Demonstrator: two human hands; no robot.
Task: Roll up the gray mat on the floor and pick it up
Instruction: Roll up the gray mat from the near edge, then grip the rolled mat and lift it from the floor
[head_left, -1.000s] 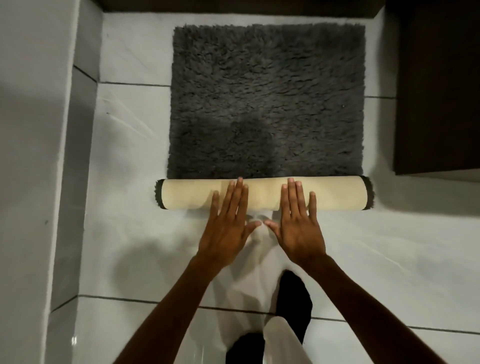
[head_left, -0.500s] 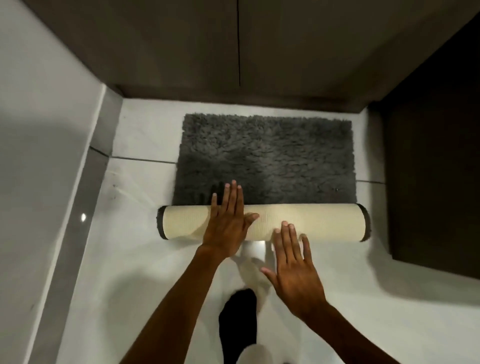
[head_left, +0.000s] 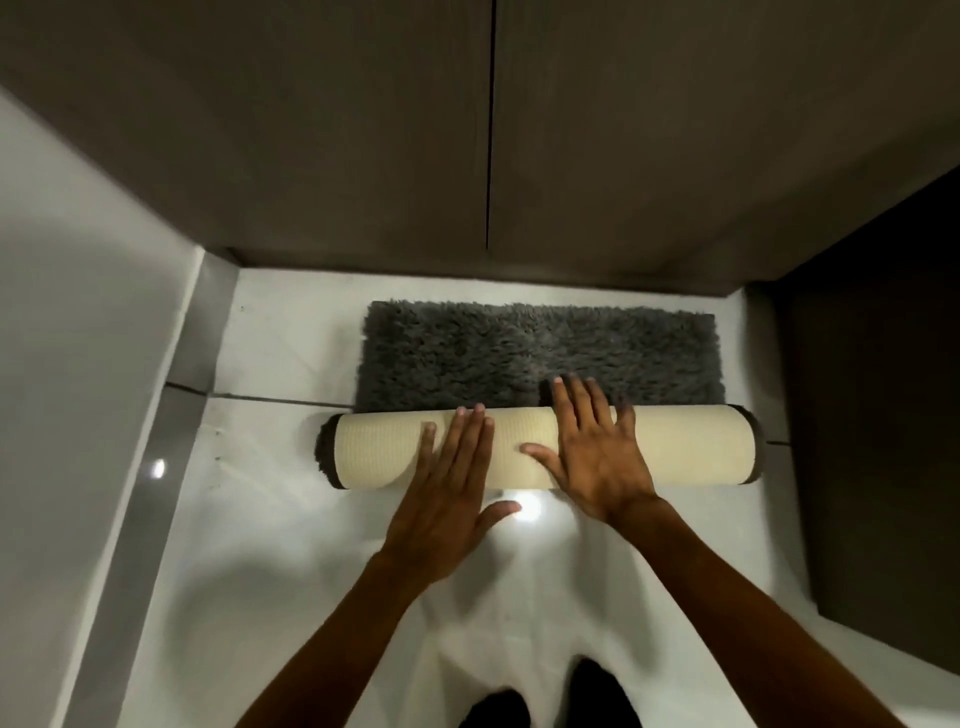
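The gray shaggy mat (head_left: 540, 353) lies on the white tiled floor, partly rolled. Its rolled part (head_left: 691, 447) is a cream-backed cylinder lying across the near edge of the flat pile. My left hand (head_left: 447, 493) rests flat with its fingertips on the roll's near side, palm over the floor. Further forward, my right hand (head_left: 592, 457) lies spread on top of the roll, fingertips reaching the gray pile. Neither hand grips anything.
A dark cabinet front (head_left: 488, 130) rises just behind the mat. A dark panel (head_left: 872, 441) stands at the right and a pale wall with a gray skirting (head_left: 171, 415) at the left. My dark-socked feet (head_left: 597, 696) are at the bottom edge.
The roll has moved forward and grown thicker, leaving a shorter flat strip of gray pile. My right hand went from the floor onto the roll's top; my left hand slid back.
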